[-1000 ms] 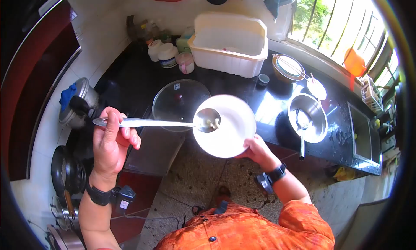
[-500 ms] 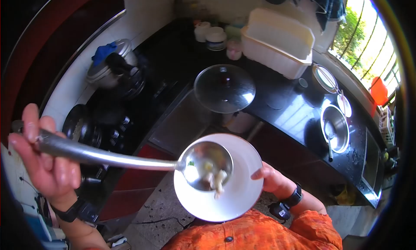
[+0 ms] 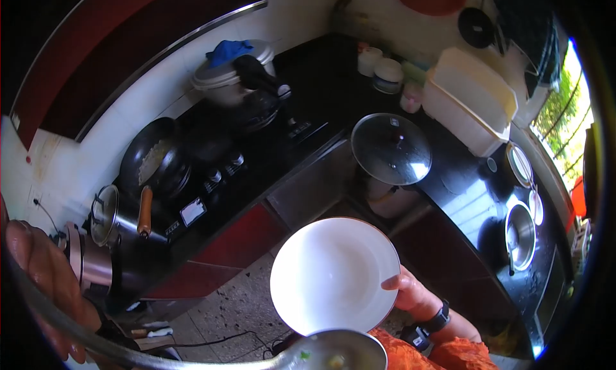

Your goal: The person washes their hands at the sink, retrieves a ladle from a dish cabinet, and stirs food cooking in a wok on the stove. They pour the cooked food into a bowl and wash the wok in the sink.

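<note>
My left hand [image 3: 48, 280], at the left edge, is closed on a metal ladle [image 3: 135, 356], whose handle sweeps along the bottom of the view. The ladle's cup is close to the camera, overlapping the bowl's near rim in view; a green bit and pale food pieces [image 3: 337, 360] show in it, partly cut off. A wide white bowl [image 3: 330, 277] is held in my right hand [image 3: 414, 293], thumb over its right rim. The bowl is tilted toward the camera and shows a bare white inside.
On the stove at left stand a dark wok [image 3: 144, 161] and a lidded pot [image 3: 106, 216]. A glass lid [image 3: 391, 148] lies on the black counter, with a white plastic basin [image 3: 471, 100] behind it. A steel bowl [image 3: 520, 235] is farther right.
The ladle has moved from over the bowl down toward the camera, and my left hand has gone lower. My view has turned left, bringing more of the stove in.
</note>
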`<state>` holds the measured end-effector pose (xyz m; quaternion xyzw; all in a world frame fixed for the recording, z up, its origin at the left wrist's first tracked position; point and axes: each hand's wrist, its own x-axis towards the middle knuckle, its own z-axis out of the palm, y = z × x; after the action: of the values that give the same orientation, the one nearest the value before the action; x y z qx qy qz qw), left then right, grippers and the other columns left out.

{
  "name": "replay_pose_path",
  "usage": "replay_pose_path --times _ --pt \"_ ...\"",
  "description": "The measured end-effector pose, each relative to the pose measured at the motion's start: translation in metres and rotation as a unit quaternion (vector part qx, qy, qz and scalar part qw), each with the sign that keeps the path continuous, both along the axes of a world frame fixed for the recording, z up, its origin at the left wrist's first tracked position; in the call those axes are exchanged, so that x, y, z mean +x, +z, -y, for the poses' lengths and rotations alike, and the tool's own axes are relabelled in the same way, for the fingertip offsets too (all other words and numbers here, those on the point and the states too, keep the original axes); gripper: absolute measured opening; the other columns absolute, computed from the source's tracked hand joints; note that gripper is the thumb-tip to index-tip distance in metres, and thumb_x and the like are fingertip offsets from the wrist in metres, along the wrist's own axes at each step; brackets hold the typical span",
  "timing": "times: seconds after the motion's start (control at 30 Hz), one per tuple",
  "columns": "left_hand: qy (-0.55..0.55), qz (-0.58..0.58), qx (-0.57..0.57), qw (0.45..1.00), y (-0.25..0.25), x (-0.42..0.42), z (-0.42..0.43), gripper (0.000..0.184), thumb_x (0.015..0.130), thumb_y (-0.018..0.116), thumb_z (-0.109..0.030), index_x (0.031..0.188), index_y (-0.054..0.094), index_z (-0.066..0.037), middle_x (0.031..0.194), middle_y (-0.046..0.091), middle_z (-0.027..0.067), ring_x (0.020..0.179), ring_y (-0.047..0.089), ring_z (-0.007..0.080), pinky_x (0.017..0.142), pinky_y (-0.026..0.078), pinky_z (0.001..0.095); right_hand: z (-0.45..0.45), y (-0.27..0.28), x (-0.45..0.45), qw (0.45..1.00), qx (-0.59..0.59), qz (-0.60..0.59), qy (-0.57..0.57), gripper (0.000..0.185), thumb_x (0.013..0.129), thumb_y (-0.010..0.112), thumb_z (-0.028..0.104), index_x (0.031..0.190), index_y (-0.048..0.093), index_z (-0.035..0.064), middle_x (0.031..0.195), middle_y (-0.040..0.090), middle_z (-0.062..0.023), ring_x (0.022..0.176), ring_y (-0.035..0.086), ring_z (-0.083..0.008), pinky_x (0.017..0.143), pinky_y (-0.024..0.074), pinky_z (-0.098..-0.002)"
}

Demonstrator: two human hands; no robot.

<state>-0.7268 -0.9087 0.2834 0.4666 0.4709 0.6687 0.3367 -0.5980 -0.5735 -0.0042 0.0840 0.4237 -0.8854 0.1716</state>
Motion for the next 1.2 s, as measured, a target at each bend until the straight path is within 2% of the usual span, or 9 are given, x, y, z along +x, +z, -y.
replay_pose_path --times 0.03,0.13,0.17,0.47,0.6,0.67,1.2 --pt "0.047 0.017 0.034 0.998 -0.003 0.009 -0.007 0.029 0.087 0.044 -0.036 0.095 0.037 -0.008 0.086 0.052 0.0114 0.063 0.060 0.0204 0.049 0.055 0.0333 0.002 0.000 0.000 1.000 -0.001 0.000 -0.003 0.078 0.064 0.056 0.023 0.130 0.022 -0.0007 0.125 0.037 -0.0157 0.112 0.039 -0.0242 0.094 0.0341 -0.0351" --pt "0.082 0.036 0.039 0.995 0.001 0.026 -0.002 0.028 0.087 0.045 -0.034 0.094 0.037 -0.008 0.084 0.052 0.0125 0.063 0.060 0.0202 0.048 0.054 0.0313 0.008 -0.001 0.000 1.000 0.006 0.003 -0.005 0.078 0.064 0.056 0.023 0.130 0.023 -0.0010 0.123 0.038 -0.0153 0.111 0.040 -0.0238 0.093 0.0344 -0.0348" --pt "0.066 0.042 0.083 0.993 -0.004 0.025 -0.003 0.027 0.087 0.048 -0.029 0.093 0.037 -0.005 0.080 0.050 0.0145 0.059 0.060 0.0220 0.046 0.055 0.0317 0.010 -0.002 0.000 1.000 0.008 0.003 -0.010 0.077 0.064 0.056 0.023 0.129 0.024 -0.0014 0.122 0.040 -0.0151 0.110 0.040 -0.0236 0.093 0.0344 -0.0347" --pt "0.012 0.020 0.094 0.995 -0.010 0.003 -0.013 0.027 0.086 0.049 -0.027 0.092 0.037 -0.004 0.079 0.050 0.0147 0.058 0.060 0.0224 0.045 0.055 0.0318 0.016 -0.011 0.005 1.000 0.009 0.003 -0.016 0.069 0.064 0.054 0.022 0.124 0.032 -0.0048 0.114 0.046 -0.0144 0.104 0.046 -0.0224 0.087 0.0392 -0.0331" --pt "0.006 0.011 0.090 0.996 -0.011 -0.003 -0.012 0.027 0.086 0.049 -0.027 0.092 0.037 -0.004 0.078 0.049 0.0148 0.057 0.060 0.0225 0.045 0.055 0.0318 0.020 -0.008 0.000 1.000 0.010 -0.003 -0.018 0.068 0.065 0.053 0.022 0.123 0.032 -0.0047 0.114 0.047 -0.0141 0.103 0.046 -0.0221 0.087 0.0389 -0.0330" --pt "0.000 0.015 0.096 0.995 -0.011 -0.006 -0.011 0.026 0.086 0.049 -0.026 0.092 0.037 -0.003 0.078 0.049 0.0149 0.057 0.060 0.0226 0.045 0.055 0.0318 0.020 -0.011 0.002 1.000 0.008 0.002 -0.021 0.065 0.063 0.053 0.018 0.122 0.036 -0.0019 0.113 0.048 -0.0142 0.101 0.049 -0.0242 0.085 0.0421 -0.0337" --pt "-0.046 0.020 0.076 0.996 -0.017 -0.039 -0.031 0.026 0.086 0.050 -0.024 0.090 0.037 -0.002 0.076 0.048 0.0153 0.055 0.060 0.0233 0.043 0.055 0.0320 0.019 0.001 0.001 0.998 0.040 0.007 -0.043 0.070 0.060 0.054 0.018 0.124 0.034 -0.0012 0.115 0.047 -0.0128 0.104 0.046 -0.0225 0.087 0.0398 -0.0327"
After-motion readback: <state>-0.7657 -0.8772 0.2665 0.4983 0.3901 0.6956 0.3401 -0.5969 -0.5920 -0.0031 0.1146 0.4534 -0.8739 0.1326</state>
